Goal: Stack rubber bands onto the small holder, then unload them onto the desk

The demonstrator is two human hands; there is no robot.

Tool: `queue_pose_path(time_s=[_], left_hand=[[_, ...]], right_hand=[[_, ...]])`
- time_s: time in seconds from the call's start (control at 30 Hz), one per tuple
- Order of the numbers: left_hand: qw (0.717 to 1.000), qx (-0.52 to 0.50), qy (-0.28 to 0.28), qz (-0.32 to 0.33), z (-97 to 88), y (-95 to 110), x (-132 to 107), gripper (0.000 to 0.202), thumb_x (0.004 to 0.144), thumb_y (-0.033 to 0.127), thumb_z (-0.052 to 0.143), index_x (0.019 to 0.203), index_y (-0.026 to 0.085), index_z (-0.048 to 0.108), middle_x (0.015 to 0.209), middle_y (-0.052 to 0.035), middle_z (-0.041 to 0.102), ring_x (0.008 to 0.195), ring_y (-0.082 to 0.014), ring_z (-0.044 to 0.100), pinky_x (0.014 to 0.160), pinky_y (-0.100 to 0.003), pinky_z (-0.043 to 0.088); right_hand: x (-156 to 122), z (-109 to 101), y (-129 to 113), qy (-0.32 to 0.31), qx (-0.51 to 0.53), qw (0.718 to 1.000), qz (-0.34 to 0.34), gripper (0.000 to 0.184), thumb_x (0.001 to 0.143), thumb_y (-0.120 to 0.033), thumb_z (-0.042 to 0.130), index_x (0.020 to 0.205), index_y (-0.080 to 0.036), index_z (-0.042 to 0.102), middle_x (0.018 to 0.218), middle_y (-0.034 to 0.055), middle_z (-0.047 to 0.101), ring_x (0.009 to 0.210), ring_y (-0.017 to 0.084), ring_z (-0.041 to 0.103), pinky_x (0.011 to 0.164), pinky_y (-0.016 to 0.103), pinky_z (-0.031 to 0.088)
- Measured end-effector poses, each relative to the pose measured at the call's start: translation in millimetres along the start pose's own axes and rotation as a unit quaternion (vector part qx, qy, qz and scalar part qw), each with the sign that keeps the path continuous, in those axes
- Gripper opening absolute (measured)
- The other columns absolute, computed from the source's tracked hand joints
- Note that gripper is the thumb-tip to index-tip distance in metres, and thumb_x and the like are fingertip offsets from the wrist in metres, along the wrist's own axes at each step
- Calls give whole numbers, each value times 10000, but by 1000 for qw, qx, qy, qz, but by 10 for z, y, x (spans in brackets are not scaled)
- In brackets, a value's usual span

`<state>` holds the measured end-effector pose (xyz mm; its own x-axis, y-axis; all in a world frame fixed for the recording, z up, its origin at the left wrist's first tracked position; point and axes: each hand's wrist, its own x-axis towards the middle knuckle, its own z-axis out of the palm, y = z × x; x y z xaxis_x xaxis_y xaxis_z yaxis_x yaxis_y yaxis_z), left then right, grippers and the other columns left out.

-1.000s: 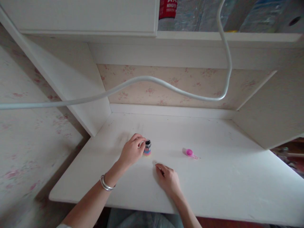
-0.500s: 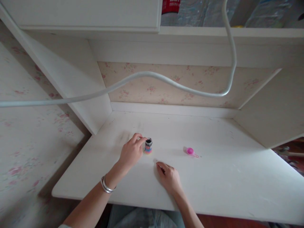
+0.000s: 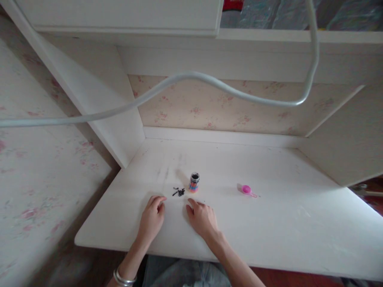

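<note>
A small clear jar (image 3: pixel 194 185) stands upright and uncapped on the white desk. Black pieces show at its mouth, with pink, blue and orange ones below. Just left of it lies a small pile of black hair elastics (image 3: pixel 179 192), too small to make out fully. My left hand (image 3: pixel 152 217) rests on the desk at the near left of the pile, fingers loosely bent and nothing seen in them. On the near right, my right hand (image 3: pixel 203 217) has thumb and index finger apart, holding nothing visible. A pink cap with a loop (image 3: pixel 247 189) lies farther right.
The white desk (image 3: pixel 284 223) has a side panel (image 3: pixel 104 115) at the left and a back ledge (image 3: pixel 224 136). Overhead, a thick white cable (image 3: pixel 215 81) crosses the view below a cabinet (image 3: pixel 125 16).
My left hand has left the jar's rim and drawn back toward me onto the desk. The black pile now shows beside the jar. My right hand's thumb and index finger have spread.
</note>
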<state>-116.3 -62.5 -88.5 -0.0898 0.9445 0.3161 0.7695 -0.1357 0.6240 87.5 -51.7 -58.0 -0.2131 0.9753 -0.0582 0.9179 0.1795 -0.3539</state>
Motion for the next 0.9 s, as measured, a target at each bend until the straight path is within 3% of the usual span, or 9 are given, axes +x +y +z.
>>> queue_pose_path(time_s=[0.1,0.23,0.37,0.57,0.9], left_hand=[[1000,7,5,3,18,-89,-98,217,867,151,430,975,198,612,1002,-62,624,938,-184,624,850,-321,505],[999,26,-2,18,47,-50,-114,222,881,163,425,994,212,609,1032,-55,629,941,-174,633,839,-298,506],[999,47,-11,24,63,-17,-96,220,885,177,430,1002,223,611,1035,-43,635,894,-165,650,794,-280,515],[998,58,-20,13,52,-27,-101,207,889,180,436,1002,221,605,1037,-40,635,896,-165,652,795,-280,514],[998,57,-27,22,25,15,-95,192,906,204,429,996,223,597,1018,-35,639,870,-154,645,775,-270,508]], right_hand=[[139,33,-200,-12,-40,999,23,298,928,-376,409,1139,-273,592,881,62,729,775,239,692,649,293,457],[292,87,-335,-10,-61,997,45,302,958,-354,361,1057,-225,615,857,99,723,772,245,699,668,307,477],[369,135,-371,2,-79,996,35,286,963,-272,340,967,-202,617,828,113,716,738,260,699,619,320,484],[354,176,-339,6,-98,995,17,220,902,-135,401,993,-190,594,788,96,710,696,248,693,587,292,467],[202,41,-178,17,-8,999,47,327,973,-330,341,899,-252,650,810,57,726,717,195,681,566,233,366]])
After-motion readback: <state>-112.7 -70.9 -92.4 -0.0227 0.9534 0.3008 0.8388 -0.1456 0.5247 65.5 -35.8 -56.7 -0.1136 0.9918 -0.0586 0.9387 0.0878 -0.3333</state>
